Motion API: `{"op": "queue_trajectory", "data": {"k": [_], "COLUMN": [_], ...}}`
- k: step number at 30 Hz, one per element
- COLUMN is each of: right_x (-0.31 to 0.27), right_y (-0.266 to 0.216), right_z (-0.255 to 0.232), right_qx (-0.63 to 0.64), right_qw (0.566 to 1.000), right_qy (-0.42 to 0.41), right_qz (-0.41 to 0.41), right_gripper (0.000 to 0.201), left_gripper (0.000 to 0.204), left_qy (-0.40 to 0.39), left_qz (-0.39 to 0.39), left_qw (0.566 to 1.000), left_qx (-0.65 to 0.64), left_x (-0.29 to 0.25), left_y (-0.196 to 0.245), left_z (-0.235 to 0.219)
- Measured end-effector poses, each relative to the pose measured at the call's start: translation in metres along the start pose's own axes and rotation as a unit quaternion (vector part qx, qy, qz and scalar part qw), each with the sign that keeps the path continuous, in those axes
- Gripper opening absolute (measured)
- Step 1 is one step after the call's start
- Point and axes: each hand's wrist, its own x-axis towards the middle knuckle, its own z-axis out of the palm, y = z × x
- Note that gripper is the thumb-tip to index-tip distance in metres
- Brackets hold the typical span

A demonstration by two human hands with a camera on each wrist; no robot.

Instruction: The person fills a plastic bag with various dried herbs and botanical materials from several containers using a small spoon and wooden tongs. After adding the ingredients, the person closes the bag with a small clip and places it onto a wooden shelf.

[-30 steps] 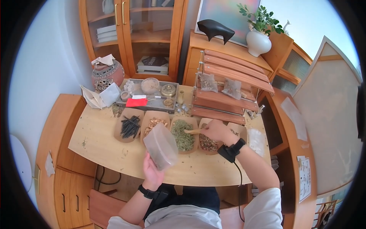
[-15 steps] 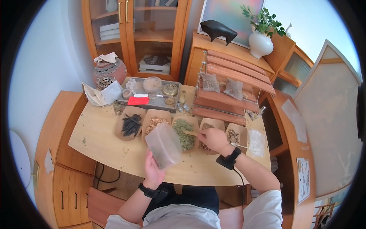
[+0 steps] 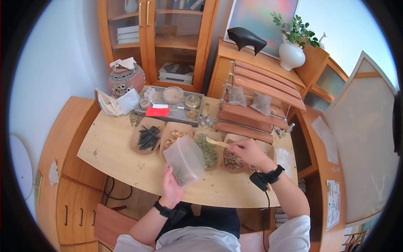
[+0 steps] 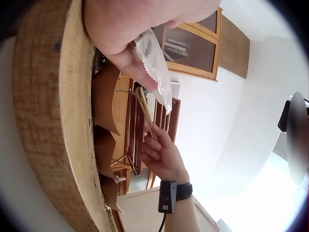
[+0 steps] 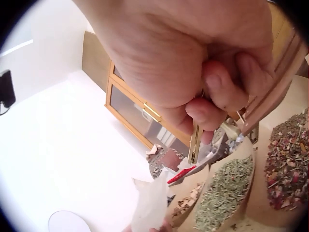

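My left hand [image 3: 172, 189] holds a translucent plastic bag [image 3: 184, 157] with a zigzag-cut edge, over the near side of the table. A little greenish matter shows low in the bag. With thumb and fingers, my right hand [image 3: 250, 152] pinches a slim wooden scoop [image 3: 217, 143]; its tip points left, above the dried green herb [image 3: 208, 154] in a brown paper tray. In the left wrist view the scoop [image 4: 146, 112] is raised near the bag's opening [image 4: 157, 72]. Below the right hand lies a tray of reddish dried petals [image 5: 289, 169].
Further paper trays hold dark sticks [image 3: 148, 137] and pale chips [image 3: 174, 137]. Behind them stand a grey tray [image 3: 197, 122] with small vessels, a red packet [image 3: 157, 112] and a slatted wooden rack [image 3: 243, 112] bearing small bags. A clear plastic bag [image 3: 284, 158] lies at the right.
My right hand has lifted the scoop from within the green herb to above it, shifting slightly right. The left hand still holds the bag nearly in place. The head view has shifted a little.
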Motion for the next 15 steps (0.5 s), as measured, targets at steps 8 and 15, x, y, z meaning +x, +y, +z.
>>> {"op": "queue_trajectory", "data": {"k": [8,15], "right_x": [-0.017,-0.031], "right_y": [-0.043,-0.061], "right_z": [0.010,0.009], "right_qx": [0.044,-0.060], "right_qw": [0.995,0.997], "right_qy": [-0.080,-0.057], "right_qz": [0.038,-0.005], "right_gripper": [0.026,0.025], "left_gripper": [0.050,0.051], "left_qy": [-0.022,-0.012], "left_qz": [0.010,0.009], "left_qw": [1.000,1.000], "left_qx": [0.001,-0.012], "left_x": [0.002,0.002], "left_y": [-0.001,-0.003], "left_z": [-0.001,-0.003]}}
